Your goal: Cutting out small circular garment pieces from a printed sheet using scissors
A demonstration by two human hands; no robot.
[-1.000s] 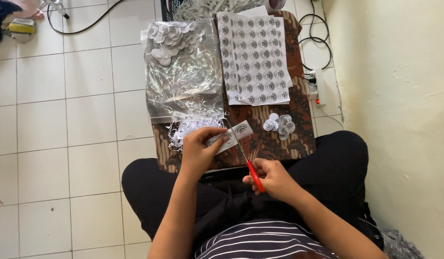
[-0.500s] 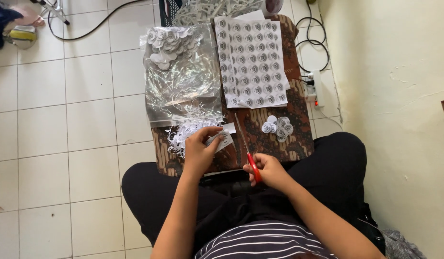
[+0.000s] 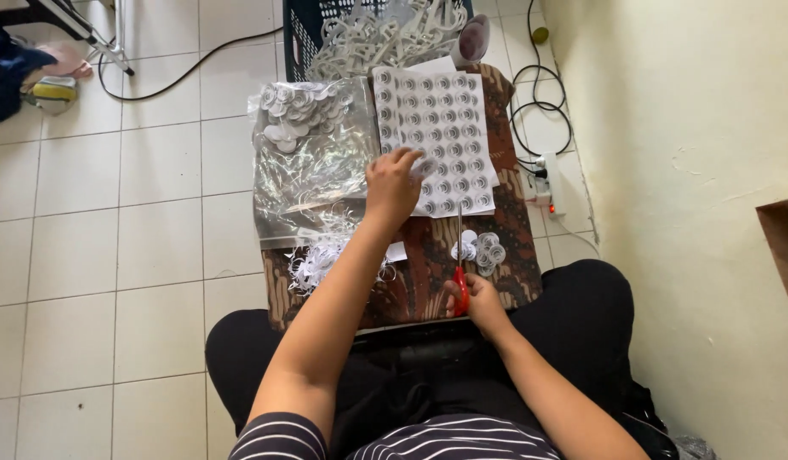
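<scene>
My left hand (image 3: 394, 186) is stretched forward over the lower left corner of a white sheet printed with rows of round stickers (image 3: 441, 128), fingers curled on the sheet's edge. My right hand (image 3: 475, 300) rests near my lap on the patterned board (image 3: 513, 255), closed around red-handled scissors (image 3: 460, 273) whose blades point away from me. A small pile of cut round stickers (image 3: 481, 247) lies just beyond the scissors. Curly white paper trimmings (image 3: 319, 255) lie under my left forearm.
A clear plastic bag (image 3: 313, 162) with several cut discs lies left of the sheet. A dark basket of white scraps (image 3: 368, 34) stands at the far end. Cables and a power strip (image 3: 547, 183) run along the right wall. White tiled floor (image 3: 113, 221) lies to the left.
My left hand has let go of the small cut strip near my lap and reached forward to the sticker sheet. My right hand with the scissors has stayed low, the blades now pointing forward.
</scene>
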